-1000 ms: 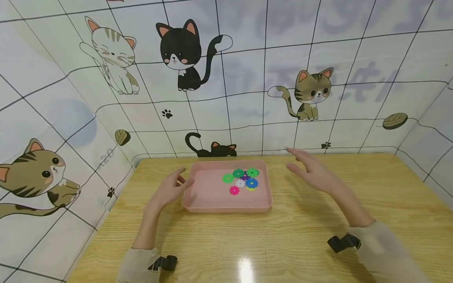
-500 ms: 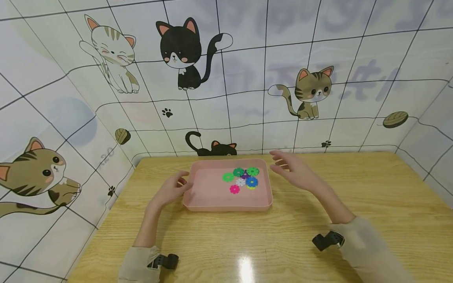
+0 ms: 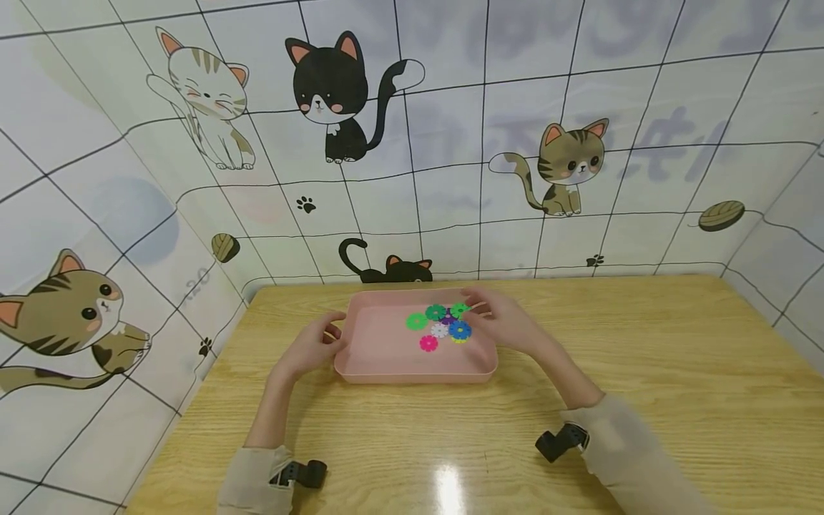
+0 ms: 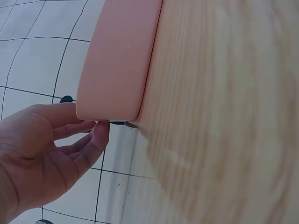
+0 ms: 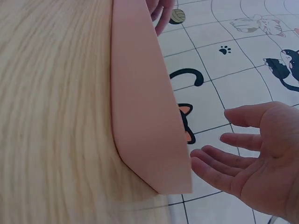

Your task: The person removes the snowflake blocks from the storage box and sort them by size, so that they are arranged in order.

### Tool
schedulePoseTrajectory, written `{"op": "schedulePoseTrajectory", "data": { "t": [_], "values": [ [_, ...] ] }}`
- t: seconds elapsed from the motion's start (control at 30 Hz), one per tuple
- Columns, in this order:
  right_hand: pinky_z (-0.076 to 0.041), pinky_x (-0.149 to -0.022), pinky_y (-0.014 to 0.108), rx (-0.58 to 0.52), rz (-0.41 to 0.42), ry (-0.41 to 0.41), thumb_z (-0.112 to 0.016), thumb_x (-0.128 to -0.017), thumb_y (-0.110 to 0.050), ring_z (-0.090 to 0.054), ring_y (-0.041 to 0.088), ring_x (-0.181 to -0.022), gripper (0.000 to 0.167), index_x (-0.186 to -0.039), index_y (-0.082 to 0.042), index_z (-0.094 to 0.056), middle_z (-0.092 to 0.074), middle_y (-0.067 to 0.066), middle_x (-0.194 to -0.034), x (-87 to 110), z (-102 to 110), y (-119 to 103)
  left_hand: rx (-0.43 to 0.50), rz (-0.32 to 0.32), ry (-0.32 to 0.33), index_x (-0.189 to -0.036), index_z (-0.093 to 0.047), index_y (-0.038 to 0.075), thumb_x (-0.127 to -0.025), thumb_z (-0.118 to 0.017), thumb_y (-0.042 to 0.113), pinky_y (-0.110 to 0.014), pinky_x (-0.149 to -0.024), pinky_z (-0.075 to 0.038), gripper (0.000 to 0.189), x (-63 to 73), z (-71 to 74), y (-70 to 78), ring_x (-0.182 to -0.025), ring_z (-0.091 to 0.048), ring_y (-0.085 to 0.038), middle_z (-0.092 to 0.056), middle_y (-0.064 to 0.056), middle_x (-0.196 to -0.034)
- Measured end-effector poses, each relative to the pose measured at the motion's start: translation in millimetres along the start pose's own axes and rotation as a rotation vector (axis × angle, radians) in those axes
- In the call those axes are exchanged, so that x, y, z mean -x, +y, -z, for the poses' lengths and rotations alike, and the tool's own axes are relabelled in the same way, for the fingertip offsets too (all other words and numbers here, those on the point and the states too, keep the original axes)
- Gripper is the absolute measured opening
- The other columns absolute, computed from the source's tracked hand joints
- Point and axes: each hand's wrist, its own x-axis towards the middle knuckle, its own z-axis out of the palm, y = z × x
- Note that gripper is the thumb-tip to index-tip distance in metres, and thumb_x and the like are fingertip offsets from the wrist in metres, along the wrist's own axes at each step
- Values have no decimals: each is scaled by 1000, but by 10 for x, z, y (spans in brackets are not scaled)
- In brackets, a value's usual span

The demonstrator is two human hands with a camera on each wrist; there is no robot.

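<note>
A shallow pink tray (image 3: pixel 380 357) lies on the table with several plastic snowflake discs in its right half. Among them are light green (image 3: pixel 416 321), dark green (image 3: pixel 435 312), white (image 3: pixel 440 330), pink (image 3: pixel 428 344) and blue (image 3: pixel 460 330) ones. My left hand (image 3: pixel 313 347) holds the tray's left side; in the left wrist view its thumb passes behind the rim and its fingers touch the outer wall. My right hand (image 3: pixel 505 322) hovers over the right rim, fingers apart and loosely bent near the upper green disc (image 3: pixel 459 310). Nothing shows between its fingers in the right wrist view.
The wooden table (image 3: pixel 412 436) reaches forward to a wall (image 3: pixel 450 143) covered in a cat and grid print. Each sleeve has a dark camera on a strap at the wrist, such as the right camera (image 3: pixel 560 442).
My right hand has moved left, from beside the tray to over its right rim near the discs. My left hand has shifted slightly at the tray's left rim. The discs look unmoved.
</note>
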Motion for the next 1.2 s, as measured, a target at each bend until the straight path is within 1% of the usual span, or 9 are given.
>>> {"op": "schedulePoseTrajectory", "data": {
  "t": [0.13, 0.27, 0.43, 0.57, 0.67, 0.77, 0.87, 1.03, 1.2],
  "values": [
    [-48, -99, 52, -32, -35, 12, -61, -100, -11, -58, 45, -118, 46, -141, 5, -50, -55, 29, -134, -38, -130, 11, 34, -5, -13, -142, -46, -9, -95, -63, 0, -31, -70, -49, 50, -5, 2, -16, -86, -59, -24, -57, -15, -101],
    [-46, -101, 54, -36, -88, 32, -62, -98, -10, -54, 49, -122, 49, -142, 8, -48, -52, 30, -138, -68, -242, -18, 102, 1, -18, -143, -45, -9, -96, -63, 0, -30, -67, -48, 52, -6, 2, -39, -84, -58, -23, -56, -16, -102],
    [-45, -102, 55, 25, -173, 63, -62, -96, -9, -53, 47, -125, 52, -144, 4, -48, -52, 28, -140, -120, -354, -35, 182, 19, -30, -145, -43, -8, -97, -63, 1, -31, -67, -48, 53, -7, 13, -79, -87, -57, -23, -54, -18, -106],
    [-45, -102, 53, 52, -204, 64, -61, -95, -4, -54, 43, -124, 53, -145, 7, -46, -52, 28, -140, -167, -428, -11, 228, 22, -48, -145, -43, -8, -97, -63, 2, -33, -70, -50, 52, -8, 16, -111, -91, -58, -26, -54, -20, -109],
    [-45, -102, 52, 60, -221, 65, -62, -93, -1, -55, 40, -121, 54, -144, 10, -45, -53, 29, -139, -193, -461, 12, 250, 29, -52, -144, -46, -7, -97, -64, 2, -34, -75, -51, 51, -11, 9, -134, -94, -59, -26, -55, -21, -111],
    [-45, -102, 52, 89, -229, 65, -65, -90, 2, -56, 39, -119, 53, -140, 10, -50, -55, 28, -136, -222, -486, 44, 274, 55, -59, -144, -48, -6, -97, -64, 4, -34, -79, -51, 50, -18, -2, -161, -96, -59, -26, -54, -20, -112],
    [-46, -102, 51, 126, -222, 64, -70, -87, 4, -57, 38, -119, 52, -136, 9, -55, -58, 26, -134, -255, -511, 68, 303, 91, -66, -144, -48, -5, -97, -64, 6, -34, -79, -50, 51, -21, -11, -176, -96, -57, -24, -53, -18, -112],
    [-49, -99, 47, 167, -227, 68, -73, -83, 7, -60, 33, -114, 48, -130, 7, -61, -61, 22, -131, -292, -544, 61, 319, 115, -88, -148, -43, -5, -98, -64, 8, -33, -80, -49, 55, -18, -7, -182, -97, -54, -23, -52, -17, -113],
    [-52, -92, 44, 201, -274, 65, -78, -82, 2, -59, 29, -102, 45, -126, 3, -65, -66, 18, -116, -301, -569, 57, 325, 115, -102, -149, -41, -6, -98, -63, 7, -34, -80, -48, 57, -13, -4, -184, -98, -53, -24, -51, -18, -113]
  ]
}}
